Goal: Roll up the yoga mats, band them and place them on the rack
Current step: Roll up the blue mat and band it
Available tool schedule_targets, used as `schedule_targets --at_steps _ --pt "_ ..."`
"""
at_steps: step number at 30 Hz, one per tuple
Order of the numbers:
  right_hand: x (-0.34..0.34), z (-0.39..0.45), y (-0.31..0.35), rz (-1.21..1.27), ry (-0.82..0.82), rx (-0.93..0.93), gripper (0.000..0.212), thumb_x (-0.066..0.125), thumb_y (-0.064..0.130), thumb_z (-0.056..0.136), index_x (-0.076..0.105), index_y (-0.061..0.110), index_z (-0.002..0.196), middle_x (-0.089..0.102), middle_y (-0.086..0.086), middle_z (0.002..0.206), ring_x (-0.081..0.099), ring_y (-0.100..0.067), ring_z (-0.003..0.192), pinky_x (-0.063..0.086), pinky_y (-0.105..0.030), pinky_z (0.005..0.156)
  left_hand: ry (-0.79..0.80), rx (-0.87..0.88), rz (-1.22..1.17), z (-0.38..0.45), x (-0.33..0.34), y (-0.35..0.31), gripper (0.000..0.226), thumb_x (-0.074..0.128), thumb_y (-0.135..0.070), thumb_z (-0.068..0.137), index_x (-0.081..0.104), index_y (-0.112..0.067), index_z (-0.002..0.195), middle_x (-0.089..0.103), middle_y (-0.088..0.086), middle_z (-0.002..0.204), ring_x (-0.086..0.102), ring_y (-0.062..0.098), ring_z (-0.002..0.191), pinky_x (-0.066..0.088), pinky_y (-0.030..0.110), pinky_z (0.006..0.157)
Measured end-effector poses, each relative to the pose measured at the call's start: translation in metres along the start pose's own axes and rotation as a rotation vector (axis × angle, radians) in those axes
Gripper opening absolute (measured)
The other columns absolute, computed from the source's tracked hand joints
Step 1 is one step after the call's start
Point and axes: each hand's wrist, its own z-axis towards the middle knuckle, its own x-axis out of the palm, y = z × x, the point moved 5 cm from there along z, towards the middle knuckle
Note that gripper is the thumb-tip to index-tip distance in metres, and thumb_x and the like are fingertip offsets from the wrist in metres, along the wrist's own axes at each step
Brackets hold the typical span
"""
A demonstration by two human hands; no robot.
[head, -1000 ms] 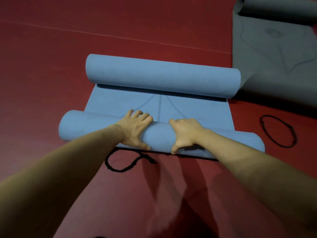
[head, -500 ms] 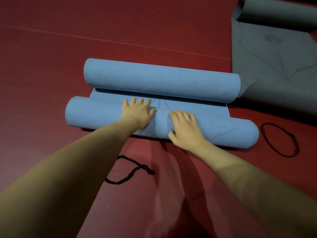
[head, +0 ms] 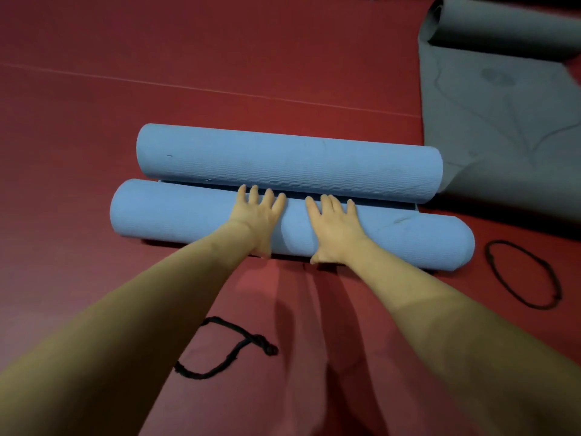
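Observation:
A blue yoga mat lies on the red floor, rolled from both ends into two rolls. The near roll (head: 176, 212) touches the far roll (head: 289, 162), with only a thin strip of flat mat showing between them. My left hand (head: 259, 215) and my right hand (head: 333, 228) press flat on top of the near roll near its middle, fingers straight and pointing at the far roll. A black band (head: 232, 350) lies crumpled on the floor between my forearms. A second black band (head: 522, 273) lies as an open loop to the right of the near roll.
A grey yoga mat (head: 496, 121) lies partly unrolled at the upper right, its rolled end at the top edge and its near corner close to the blue far roll. A pale line crosses the red floor (head: 94, 121) behind the blue mat.
Both hands pushed the near roll forward until it met the far roll, covering the flat strip. The fingers went from curled over the roll to straight on top of it.

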Motion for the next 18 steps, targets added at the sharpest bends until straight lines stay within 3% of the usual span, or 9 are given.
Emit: schedule_targets --at_steps 3,6,12,18 --pt "-0.004 0.007 -0.004 0.025 0.019 -0.015 0.126 0.08 0.058 0.058 0.005 0.013 0.149 0.03 -0.014 0.141 0.028 -0.03 0.134 0.025 -0.061 0.107 0.002 -0.036 0.019 0.007 -0.002 0.002 0.132 0.079 -0.062 0.059 -0.005 -0.014 0.148 0.02 0.01 0.151 0.021 0.037 0.139 0.018 0.052 0.114" --pt "-0.006 0.007 -0.003 0.007 -0.004 -0.03 0.119 0.079 0.054 0.059 0.01 0.013 0.147 0.038 -0.012 0.133 0.039 -0.029 0.122 0.032 -0.057 0.103 -0.077 -0.001 0.045 0.005 -0.006 0.002 0.124 0.079 -0.059 0.058 0.005 -0.015 0.147 0.032 0.005 0.142 0.037 0.032 0.125 0.03 0.045 0.104" --pt "-0.006 -0.01 0.006 -0.081 -0.031 -0.101 0.115 0.076 0.054 0.062 0.012 0.008 0.147 0.04 -0.014 0.132 0.044 -0.029 0.117 0.039 -0.049 0.095 -0.16 0.041 -0.004 -0.019 -0.001 -0.003 0.107 0.074 -0.056 0.061 0.015 -0.018 0.142 0.035 0.001 0.133 0.037 0.029 0.118 0.03 0.043 0.096" --pt "-0.007 -0.039 0.014 -0.111 -0.014 -0.157 0.115 0.073 0.06 0.063 0.013 0.007 0.147 0.041 -0.013 0.133 0.045 -0.029 0.115 0.044 -0.042 0.086 -0.15 0.086 -0.028 -0.048 0.003 -0.013 0.109 0.074 -0.06 0.059 0.017 -0.018 0.142 0.036 0.002 0.131 0.036 0.028 0.118 0.028 0.043 0.097"
